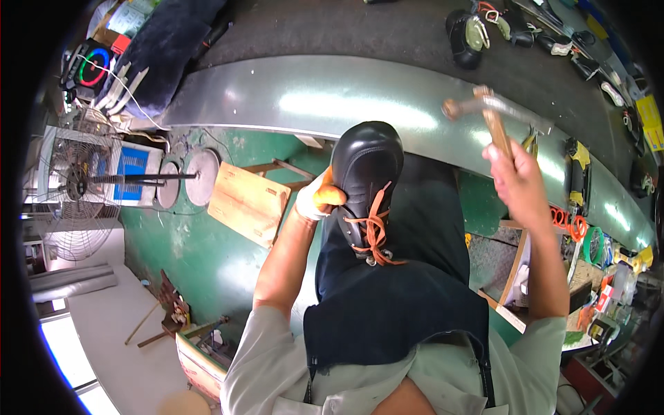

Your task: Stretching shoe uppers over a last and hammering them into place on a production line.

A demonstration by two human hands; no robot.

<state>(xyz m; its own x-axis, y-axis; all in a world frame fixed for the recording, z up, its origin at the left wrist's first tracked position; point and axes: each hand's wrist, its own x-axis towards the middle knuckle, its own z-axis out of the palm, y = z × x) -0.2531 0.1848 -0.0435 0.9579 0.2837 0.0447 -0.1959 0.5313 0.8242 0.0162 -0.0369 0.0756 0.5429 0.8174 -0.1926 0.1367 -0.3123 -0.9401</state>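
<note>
A black leather shoe point(366, 155) with orange laces tied in a bow rests on my lap, toe pointing away from me. My left hand point(324, 197), in a white and orange glove, grips its left side, the thumb lying over the upper. Raised to the right is a hammer point(495, 124) with a wooden handle and a slightly blurred metal head. My bare right hand point(515, 176) is closed around the lower handle. The hammer head hangs apart from the shoe, above the metal edge of the bench. A dark apron point(394, 304) covers my lap under the shoe.
The dark bench point(332, 31) with its shiny metal front point(277, 86) runs across ahead. Another shoe point(467, 38) and several tools lie at its far right. To my left stand a wooden stool point(249, 203) and a wire-caged fan point(79, 183). Tape rolls point(593, 243) are at right.
</note>
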